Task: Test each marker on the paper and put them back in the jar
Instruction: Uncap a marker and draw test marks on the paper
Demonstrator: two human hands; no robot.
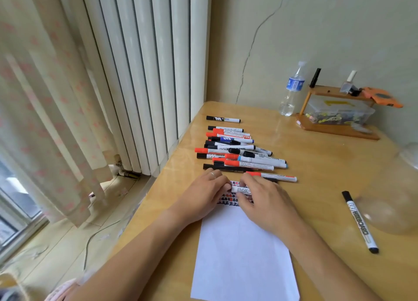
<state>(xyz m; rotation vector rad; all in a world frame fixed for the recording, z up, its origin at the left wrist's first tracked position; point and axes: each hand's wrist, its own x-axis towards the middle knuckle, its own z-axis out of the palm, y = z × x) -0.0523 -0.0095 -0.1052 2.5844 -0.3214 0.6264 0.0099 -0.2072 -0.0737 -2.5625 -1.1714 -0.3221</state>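
Wooden desk (316, 165) by a radiator: both hands meet over the top of the paper (242, 251). Left hand (203, 194) and right hand (264, 199) each pinch one white marker (239, 189) between them. Beyond lies the marker pile (239, 151); the clear jar (393, 201) sits far right.

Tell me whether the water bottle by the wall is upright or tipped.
Upright. The water bottle stands on its base on the table, cap at the top.

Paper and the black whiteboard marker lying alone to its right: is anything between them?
No. The head view shows only bare tabletop between the paper and that black marker. The clear jar sits further right, beyond the marker.
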